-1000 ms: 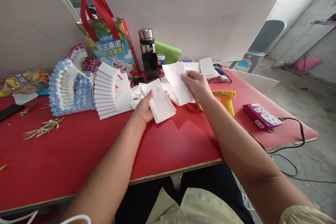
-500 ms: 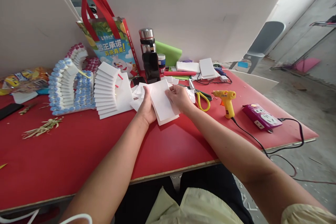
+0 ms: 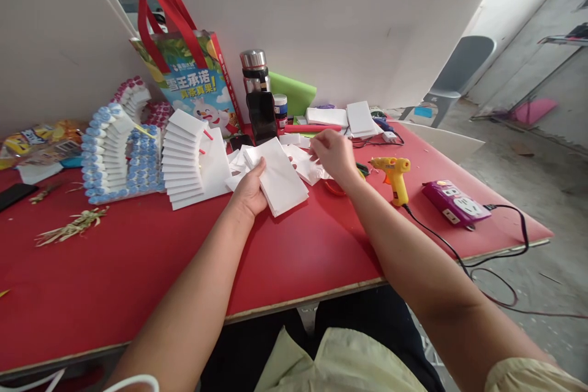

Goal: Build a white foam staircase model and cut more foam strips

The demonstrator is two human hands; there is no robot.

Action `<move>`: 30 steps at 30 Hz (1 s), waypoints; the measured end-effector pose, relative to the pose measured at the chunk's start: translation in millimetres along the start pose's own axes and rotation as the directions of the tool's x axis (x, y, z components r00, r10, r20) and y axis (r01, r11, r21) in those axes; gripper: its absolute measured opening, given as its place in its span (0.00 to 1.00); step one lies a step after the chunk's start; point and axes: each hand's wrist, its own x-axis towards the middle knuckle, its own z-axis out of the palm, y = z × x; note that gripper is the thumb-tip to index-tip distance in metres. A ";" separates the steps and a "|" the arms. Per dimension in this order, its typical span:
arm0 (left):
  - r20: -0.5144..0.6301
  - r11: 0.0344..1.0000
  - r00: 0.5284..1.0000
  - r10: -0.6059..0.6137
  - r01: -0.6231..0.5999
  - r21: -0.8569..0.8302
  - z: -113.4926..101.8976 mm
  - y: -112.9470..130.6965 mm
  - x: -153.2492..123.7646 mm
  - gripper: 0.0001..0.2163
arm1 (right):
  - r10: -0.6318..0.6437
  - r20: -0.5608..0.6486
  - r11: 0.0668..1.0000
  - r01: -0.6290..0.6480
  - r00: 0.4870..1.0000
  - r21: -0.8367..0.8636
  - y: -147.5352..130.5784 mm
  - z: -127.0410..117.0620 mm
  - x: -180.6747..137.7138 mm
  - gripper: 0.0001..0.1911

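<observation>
My left hand [image 3: 252, 192] grips a stack of white paper sheets [image 3: 285, 180] by its left side, thumb on top, tilted above the red table. Off to the right of the stack, my right hand [image 3: 337, 156] is raised with its fingers curled together. Whether anything is pinched in them, I cannot make out. Loose white paper pieces [image 3: 303, 165] lie beneath and beside that hand. A red-orange loop [image 3: 335, 188], partly covered by my right wrist, shows on the table.
A yellow glue gun [image 3: 392, 174] and a purple power strip [image 3: 454, 202] with cords lie to the right. On the left stand a fanned white paper structure [image 3: 184, 159] and a blue-and-white one [image 3: 108, 153]. Behind are a bag [image 3: 193, 82], a flask [image 3: 255, 70] and a phone [image 3: 263, 116].
My right hand has left the paper stack and moved right and up. My left hand keeps hold of the stack, which has turned slightly. The yellow scissors handles are now hidden.
</observation>
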 end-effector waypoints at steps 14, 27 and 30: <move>-0.001 0.998 0.998 0.068 -0.068 0.004 -5.1 2.4 2.8 0.23 | 0.054 0.285 0.776 0.139 0.957 -0.615 23.0 -16.6 14.1 0.26; -0.070 1.000 0.998 0.004 -0.004 0.002 -1.0 -0.8 1.0 0.23 | 0.015 0.092 0.853 -0.061 0.996 0.519 -0.4 -21.3 11.5 0.12; -0.078 1.000 0.997 -0.023 0.024 0.010 2.2 -3.4 0.4 0.22 | -0.025 0.329 0.654 -0.234 0.944 0.720 -7.2 -15.7 4.5 0.20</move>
